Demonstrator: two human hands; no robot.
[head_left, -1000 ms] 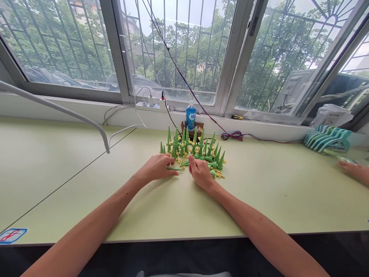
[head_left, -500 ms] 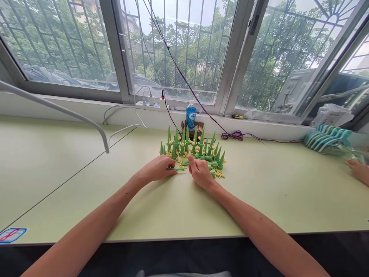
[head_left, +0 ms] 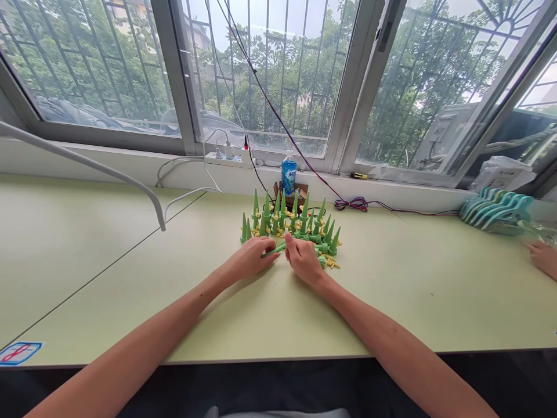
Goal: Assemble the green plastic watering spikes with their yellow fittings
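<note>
A bottle [head_left: 289, 176] of blue liquid stands at a brown box [head_left: 301, 195] by the back wall, with a coiled red-and-blue cable [head_left: 354, 204] to its right. Further right, turquoise hangers [head_left: 494, 210] lie bunched on the counter [head_left: 435, 273]. A power strip [head_left: 237, 160] sits below the barred window [head_left: 278, 75], left of the bottle.

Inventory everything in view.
Spikes: many, green, mid-table
Fittings: many, yellow, among spikes
Bottle: one, blue, behind spikes
Box: one, brown, near bottle
Cable bundle: one, reddish, right of bottle
Power strip: one, white, below window
Tube: one, white, left
Hangers: several, turquoise, far right
Package: one, whitish, behind hangers
Tabletop: one, pale green, below
Windows: several, grey, behind
Co-worker's hand: one, right
Left hand: one, holding green piece
Right hand: one, beside left
</note>
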